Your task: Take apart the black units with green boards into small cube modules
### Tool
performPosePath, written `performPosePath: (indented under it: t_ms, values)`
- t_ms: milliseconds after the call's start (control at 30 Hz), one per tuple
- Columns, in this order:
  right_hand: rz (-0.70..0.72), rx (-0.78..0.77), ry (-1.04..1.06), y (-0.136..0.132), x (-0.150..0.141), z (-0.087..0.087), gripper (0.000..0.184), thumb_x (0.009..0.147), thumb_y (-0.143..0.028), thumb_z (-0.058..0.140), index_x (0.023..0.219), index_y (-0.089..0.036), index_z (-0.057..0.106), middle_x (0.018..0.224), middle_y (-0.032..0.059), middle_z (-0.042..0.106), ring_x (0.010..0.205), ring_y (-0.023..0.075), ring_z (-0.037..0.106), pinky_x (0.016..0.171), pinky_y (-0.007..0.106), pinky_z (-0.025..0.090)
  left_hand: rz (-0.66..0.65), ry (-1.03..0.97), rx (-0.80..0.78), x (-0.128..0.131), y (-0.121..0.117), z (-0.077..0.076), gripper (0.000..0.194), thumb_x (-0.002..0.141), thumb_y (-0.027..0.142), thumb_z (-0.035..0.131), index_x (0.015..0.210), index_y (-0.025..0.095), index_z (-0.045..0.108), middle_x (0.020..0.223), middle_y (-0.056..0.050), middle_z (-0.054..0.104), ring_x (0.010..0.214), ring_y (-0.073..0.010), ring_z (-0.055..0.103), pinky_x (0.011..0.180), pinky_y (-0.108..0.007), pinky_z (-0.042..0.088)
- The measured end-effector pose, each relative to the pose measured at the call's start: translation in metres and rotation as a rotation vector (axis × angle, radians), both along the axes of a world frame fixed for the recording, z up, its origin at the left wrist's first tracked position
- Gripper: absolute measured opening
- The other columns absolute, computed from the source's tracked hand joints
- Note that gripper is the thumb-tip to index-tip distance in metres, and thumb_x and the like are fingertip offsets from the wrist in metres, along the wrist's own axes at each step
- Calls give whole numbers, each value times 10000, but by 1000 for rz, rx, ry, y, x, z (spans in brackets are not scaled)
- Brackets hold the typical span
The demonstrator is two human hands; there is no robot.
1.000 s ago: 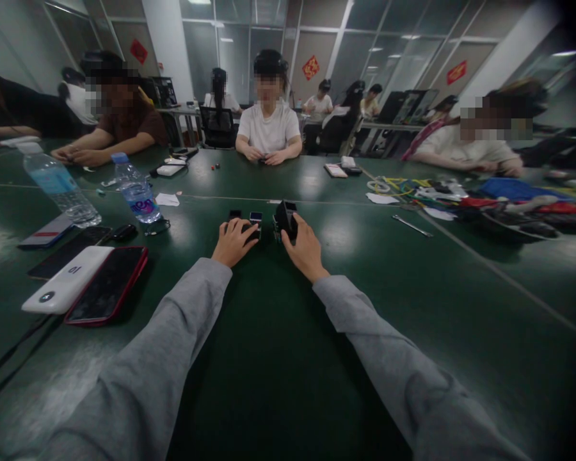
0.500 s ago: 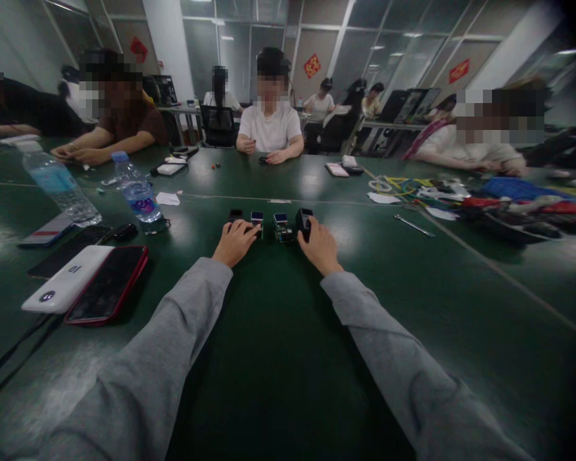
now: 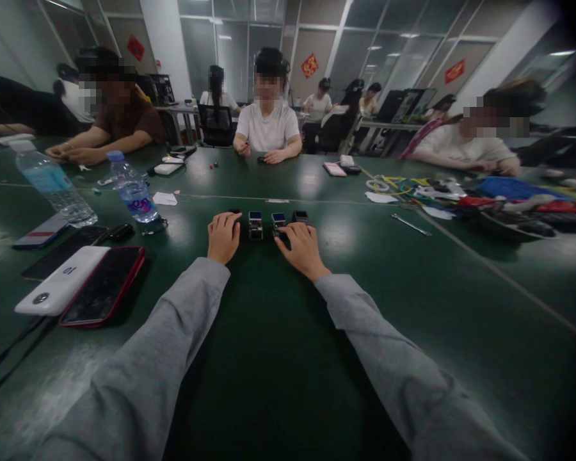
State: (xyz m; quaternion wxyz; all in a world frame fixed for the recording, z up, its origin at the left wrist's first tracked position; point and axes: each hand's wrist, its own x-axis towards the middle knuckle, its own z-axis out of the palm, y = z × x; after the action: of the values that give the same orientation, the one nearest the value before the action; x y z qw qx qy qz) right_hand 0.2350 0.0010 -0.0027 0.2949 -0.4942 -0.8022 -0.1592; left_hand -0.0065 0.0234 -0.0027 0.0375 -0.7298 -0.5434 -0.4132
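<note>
Four-sided small devices stand in a row on the green table (image 3: 249, 358). My left hand (image 3: 223, 239) is closed over a black case (image 3: 235, 212) at the row's left end, hiding most of it. Beside it, untouched, stands a small circuit board with a screen (image 3: 255, 224). My right hand (image 3: 301, 248) has its thumb and forefinger closed at the lower edge of a second circuit board with a screen (image 3: 278, 219). Another black case (image 3: 300, 216) sits just behind the right hand's other fingers; whether they touch it I cannot tell.
At left lie a red-edged phone (image 3: 103, 285), a white power bank (image 3: 62, 280) and two water bottles, one with a blue cap (image 3: 130, 189). A wrench (image 3: 411, 224) and a heap of cables (image 3: 413, 192) lie at right. Across the table a person in white (image 3: 267, 125) sits working.
My left hand has shifted left, off the left circuit board, onto the left black case. My right hand has moved left from the right black case to the right circuit board.
</note>
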Motion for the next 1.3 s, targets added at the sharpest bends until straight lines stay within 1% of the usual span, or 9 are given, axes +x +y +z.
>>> performPosePath:
  t_ms: [200,300,533,733,867,1033,1167,1233,1300]
  values:
    - [37,-23,-38,6,0,-7,301,1020,-311,409,1218,-162,581,1154,111,609,1085,259,512,920,395,325,72,-164,-50,-10,17,-10,295,933,272,438,1159,226,622,1203,-102,588,1166,-288,471,1014,-479,380]
    - [31,-14,-43,11,1,-7,306,1032,-321,401,1240,-177,576,1174,105,614,1088,255,521,946,416,292,80,-203,-89,-14,22,-15,286,927,279,447,1146,224,623,1196,-105,586,1160,-290,474,1016,-500,388]
    - [18,-35,-24,13,-2,-8,339,1035,-352,391,1298,-197,541,1238,103,593,1144,254,506,963,439,256,51,-225,-113,-17,28,-22,273,915,296,478,1138,235,623,1207,-102,585,1188,-281,478,1044,-502,376]
    - [0,-51,0,9,-5,-6,352,1025,-339,379,1326,-202,500,1287,109,550,1191,265,460,973,444,269,34,-262,-109,-19,31,-24,302,911,209,442,1148,244,625,1218,-92,587,1207,-269,473,1061,-505,363]
    - [-84,-1,102,9,-2,-6,330,1007,-318,386,1277,-182,519,1295,133,509,1218,282,414,973,439,295,27,-325,-132,-22,33,-25,306,899,195,456,1146,249,630,1216,-83,581,1218,-262,473,1072,-498,362]
    - [-268,29,328,20,9,-11,312,982,-291,359,1210,-167,533,1233,157,496,1147,302,435,901,434,372,18,-453,-152,-26,38,-30,297,894,219,475,1145,234,633,1190,-82,568,1157,-227,514,1061,-445,390]
    - [-390,-74,433,32,21,-20,312,964,-283,373,1197,-130,513,1194,194,489,1120,310,449,875,434,411,-9,-509,-170,-27,41,-33,316,880,194,475,1154,221,631,1180,-86,567,1101,-204,541,1055,-429,406]
    - [-403,-127,479,38,26,-26,308,954,-291,394,1185,-123,510,1173,200,505,1113,308,460,885,440,417,-22,-523,-184,-28,42,-34,320,874,192,484,1155,225,633,1191,-87,565,1116,-204,543,1055,-430,413]
    - [-369,-137,556,43,29,-31,306,942,-304,415,1172,-126,512,1141,191,536,1092,300,483,897,442,421,-35,-538,-191,-28,42,-35,327,872,190,482,1158,230,635,1213,-85,567,1147,-206,541,1052,-429,424]
